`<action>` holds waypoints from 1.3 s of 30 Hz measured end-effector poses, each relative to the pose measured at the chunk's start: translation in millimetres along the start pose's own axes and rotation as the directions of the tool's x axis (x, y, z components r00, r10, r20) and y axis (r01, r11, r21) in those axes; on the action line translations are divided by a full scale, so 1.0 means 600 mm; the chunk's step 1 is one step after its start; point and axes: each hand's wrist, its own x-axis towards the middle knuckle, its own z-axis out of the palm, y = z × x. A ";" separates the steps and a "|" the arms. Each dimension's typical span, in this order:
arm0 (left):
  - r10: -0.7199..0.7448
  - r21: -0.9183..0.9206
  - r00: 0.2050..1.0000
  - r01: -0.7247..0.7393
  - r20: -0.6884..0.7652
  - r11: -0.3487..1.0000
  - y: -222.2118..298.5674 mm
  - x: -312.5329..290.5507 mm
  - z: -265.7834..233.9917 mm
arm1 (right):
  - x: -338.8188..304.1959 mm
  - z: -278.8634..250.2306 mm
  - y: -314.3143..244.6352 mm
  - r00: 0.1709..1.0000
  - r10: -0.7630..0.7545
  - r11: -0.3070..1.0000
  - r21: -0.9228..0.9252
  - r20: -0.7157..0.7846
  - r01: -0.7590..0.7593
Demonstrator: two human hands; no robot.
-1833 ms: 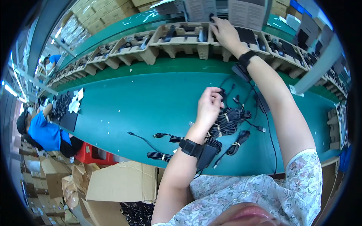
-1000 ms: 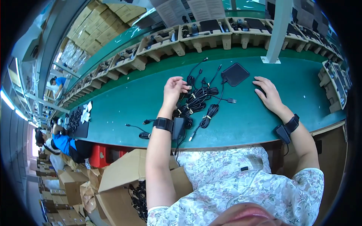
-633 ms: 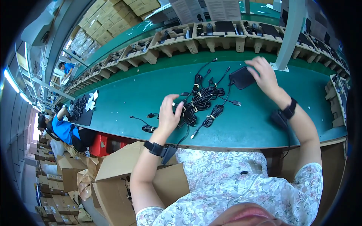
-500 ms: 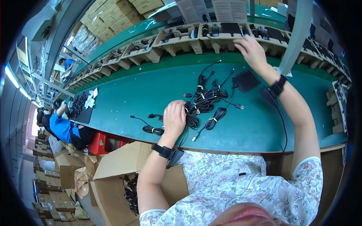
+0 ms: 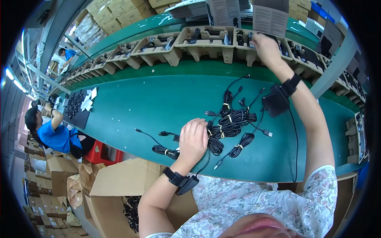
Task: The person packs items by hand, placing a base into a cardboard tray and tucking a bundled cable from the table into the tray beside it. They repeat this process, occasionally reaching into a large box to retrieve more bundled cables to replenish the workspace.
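Observation:
My left hand [image 5: 193,139] lies palm down over a black bundled cable [image 5: 174,137], its fingers together and curled, the tips hidden. Against its right side is a pile of black cables [image 5: 231,123], coiled and tied with pale bands. Two more tied cables lie apart: one coil [image 5: 165,152] left of the hand, another [image 5: 242,145] to the right of the pile. My right hand [image 5: 266,48] reaches over the front edge of a brown moulded tray [image 5: 249,53]. Its fingers are bent down by a small black device [image 5: 251,36]; what they grip is hidden.
A row of similar trays [image 5: 177,55] with black parts runs along the bench's back. Right of the pile lies a flat black pad [image 5: 274,106]. A grey post [image 5: 336,69] stands right. Another person [image 5: 55,131] works at far left. An open carton [image 5: 123,176] is below the bench.
My right hand has moved from the tray's front to inside it, and its fingers have closed. My left hand keeps its place by the cables. The whole view has shifted slightly.

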 end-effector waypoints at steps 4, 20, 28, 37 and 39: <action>-0.012 0.005 1.000 0.012 0.002 1.000 -0.003 0.003 0.003 | 0.067 0.023 0.036 1.000 0.009 0.996 0.083 -0.010 -0.008; -0.081 -0.071 0.996 0.080 -0.023 0.994 -0.006 -0.015 -0.003 | 0.071 0.081 0.049 0.998 0.005 0.996 -0.086 0.065 0.000; -0.077 -0.316 0.972 0.003 -0.220 0.949 0.000 0.019 -0.066 | 0.068 0.070 0.070 0.996 -0.079 0.952 -0.293 0.049 0.090; 0.046 -0.562 0.855 -0.379 -0.516 0.735 0.064 0.026 -0.281 | 0.125 0.127 0.141 0.918 0.082 0.995 -0.090 0.389 -0.050; 0.037 -0.565 0.784 -0.479 -0.620 0.672 0.081 0.022 -0.295 | 0.111 0.121 0.134 0.945 0.035 0.998 -0.052 0.327 -0.019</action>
